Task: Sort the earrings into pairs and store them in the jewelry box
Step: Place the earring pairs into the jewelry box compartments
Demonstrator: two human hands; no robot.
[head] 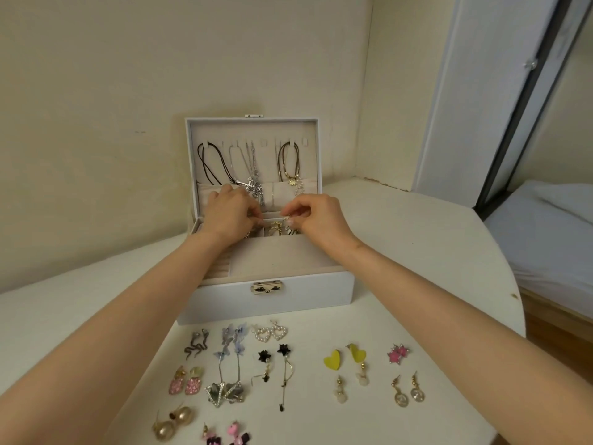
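The desk (417,252) carries the jewelry box (269,293), which stands open with its lid upright. Necklaces (253,175) hang inside the lid, their pendants reaching down to just behind the rear compartments.

Both hands work over those rear compartments. The left hand (229,216) has its fingers curled downward into the box; whether it holds anything cannot be told. The right hand (316,220) pinches a small earring (286,219) between thumb and fingertips, just above the stored gold earrings (277,228).

Sorted pairs lie on the desk in front of the box, among them the pearl hearts (269,332) and the long black-flower drops (284,374).

Probable faults:
- Snagging. Fingers working this close to the pendants may catch a chain and pull it into the compartments.
- Tangling. The pinched earring may hook onto the gold earrings beneath it.
- Scatter. Both forearms pass above the pairs in front of the box; a lowered arm would likely break up the sorting.
- Loss. A released hook may drop into the wrong compartment.
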